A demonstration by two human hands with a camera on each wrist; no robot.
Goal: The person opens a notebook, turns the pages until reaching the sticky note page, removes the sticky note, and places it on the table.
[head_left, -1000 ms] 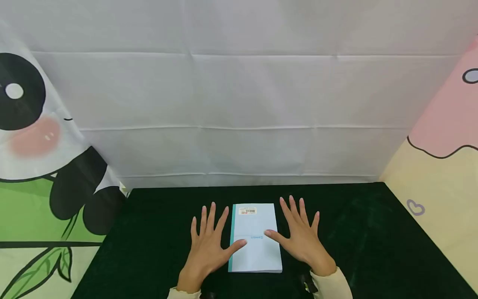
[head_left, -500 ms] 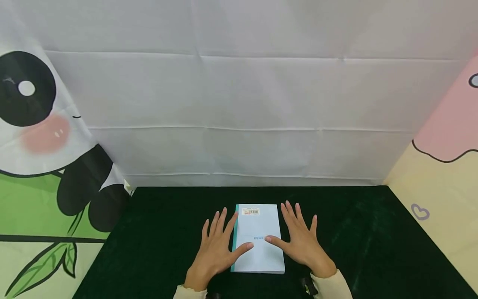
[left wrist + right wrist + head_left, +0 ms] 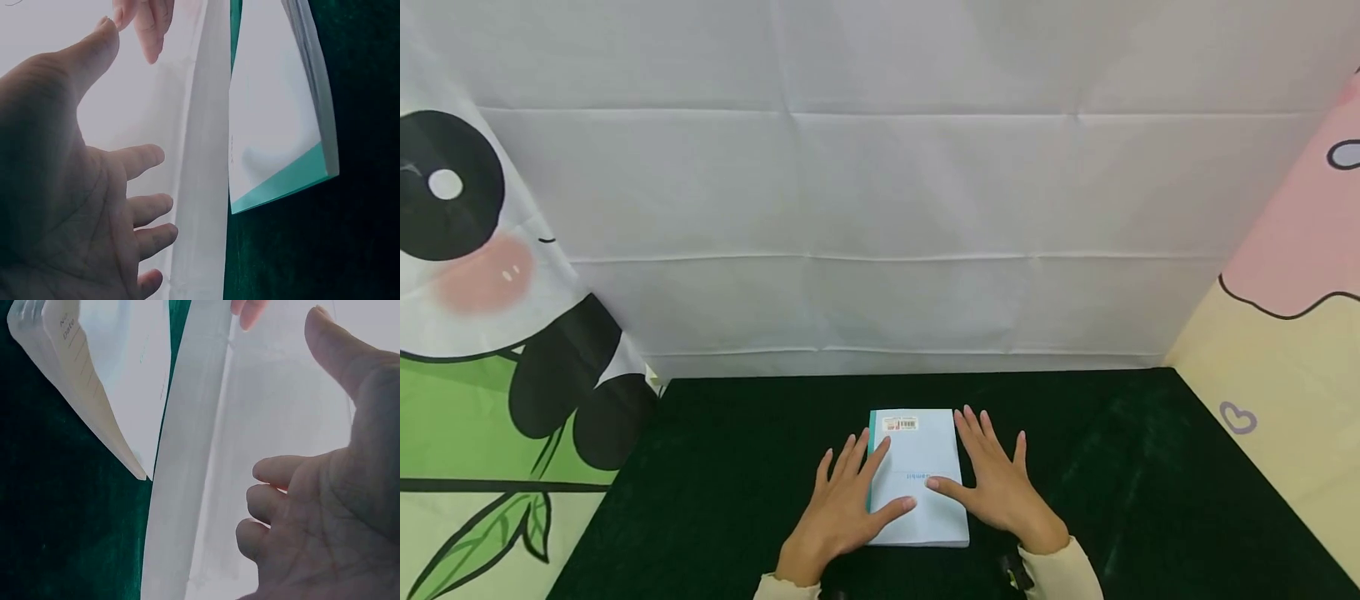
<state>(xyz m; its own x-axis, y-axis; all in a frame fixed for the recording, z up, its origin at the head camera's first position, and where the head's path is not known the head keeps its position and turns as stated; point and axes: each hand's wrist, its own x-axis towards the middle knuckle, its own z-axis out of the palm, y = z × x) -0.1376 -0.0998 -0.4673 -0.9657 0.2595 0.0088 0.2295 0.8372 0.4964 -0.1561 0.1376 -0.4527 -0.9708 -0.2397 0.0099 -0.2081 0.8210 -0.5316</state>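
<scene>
A light blue notebook (image 3: 921,450) with a teal spine strip and a barcode label lies between both hands, its printed word upside down in the head view. My left hand (image 3: 842,512) is spread, palm down, its fingers overlapping the spine side in that view. On the other side my right hand (image 3: 1000,487) is spread as well, with the thumb over the cover and the fingers along the right edge. Both wrist views show the notebook (image 3: 275,94) apart from the palms, and neither hand grips anything. Lined pages with "No." and "Date" show at the notebook's edge (image 3: 81,356) in the right wrist view.
A dark green velvety cloth (image 3: 737,433) covers the table. Behind it hangs a creased white sheet (image 3: 880,208). Cartoon-printed cloths stand at the sides, a panda (image 3: 467,250) on the left and a pink and cream print (image 3: 1292,333) on the right.
My left hand has moved to the right, so its fingers now overlap the notebook's spine side. My right hand has come slightly to the left, closer to the notebook's edge.
</scene>
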